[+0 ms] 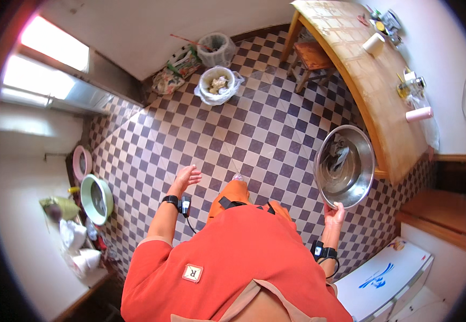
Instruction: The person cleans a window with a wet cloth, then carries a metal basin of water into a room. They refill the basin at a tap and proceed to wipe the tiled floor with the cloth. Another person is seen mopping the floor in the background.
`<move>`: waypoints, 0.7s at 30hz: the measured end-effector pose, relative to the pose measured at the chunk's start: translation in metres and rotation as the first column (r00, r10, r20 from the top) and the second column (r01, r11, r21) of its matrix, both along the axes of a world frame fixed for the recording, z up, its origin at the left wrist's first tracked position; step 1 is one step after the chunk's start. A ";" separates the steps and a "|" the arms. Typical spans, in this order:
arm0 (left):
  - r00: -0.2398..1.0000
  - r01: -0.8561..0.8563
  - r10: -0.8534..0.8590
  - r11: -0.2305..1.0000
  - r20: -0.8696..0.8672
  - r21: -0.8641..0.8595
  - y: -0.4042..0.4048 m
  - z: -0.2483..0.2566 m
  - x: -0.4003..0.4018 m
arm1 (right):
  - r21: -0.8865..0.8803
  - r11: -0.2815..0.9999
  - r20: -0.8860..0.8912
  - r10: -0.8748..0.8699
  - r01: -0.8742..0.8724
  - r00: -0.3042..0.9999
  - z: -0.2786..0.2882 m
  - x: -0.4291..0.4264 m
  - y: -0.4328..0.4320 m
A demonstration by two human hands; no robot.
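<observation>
On the right, my right hand [334,215] grips the near rim of a large stainless steel basin [345,165]. The basin tilts slightly, and a crumpled greyish piece of material lies inside it, too unclear to name. My left hand [187,177] hangs over the checkered floor [257,133], fingers apart, with nothing in it. Both wrists wear black bands with small devices.
A wooden table [361,80] stands at the right, with a wooden stool [312,56] beside it. Lined bins [217,85] stand by the far wall. A green basin [96,199] and a pink basin [82,163] are at the left; a white appliance [382,277] is at the lower right.
</observation>
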State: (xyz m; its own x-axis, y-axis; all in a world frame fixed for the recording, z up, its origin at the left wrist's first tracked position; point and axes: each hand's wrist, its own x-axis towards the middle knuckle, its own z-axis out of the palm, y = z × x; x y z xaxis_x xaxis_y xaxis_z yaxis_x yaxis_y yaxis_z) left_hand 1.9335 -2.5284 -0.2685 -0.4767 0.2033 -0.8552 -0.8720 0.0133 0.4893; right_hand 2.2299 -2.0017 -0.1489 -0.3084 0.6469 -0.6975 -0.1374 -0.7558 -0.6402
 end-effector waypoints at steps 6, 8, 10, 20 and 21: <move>0.990 0.137 -0.137 0.991 0.013 0.011 0.022 -0.005 -0.111 | 0.011 0.995 -0.051 -0.103 0.104 0.993 0.011 -0.056 -0.006; 0.985 0.173 -0.174 0.984 0.005 0.039 0.042 -0.003 -0.135 | 0.036 0.991 0.015 -0.132 0.131 0.991 0.017 -0.072 -0.003; 0.981 0.195 -0.194 0.979 -0.009 0.062 0.062 -0.002 -0.155 | 0.056 0.991 0.051 -0.123 0.120 0.991 0.028 -0.096 -0.003; 0.964 0.265 -0.264 0.957 -0.028 0.119 0.136 0.013 -0.261 | 0.019 0.995 0.072 -0.094 0.093 0.993 -0.002 -0.213 0.059; 0.971 0.240 -0.239 0.965 -0.025 0.108 0.140 0.014 -0.276 | 0.015 0.996 0.046 -0.094 0.093 0.995 -0.006 -0.228 0.066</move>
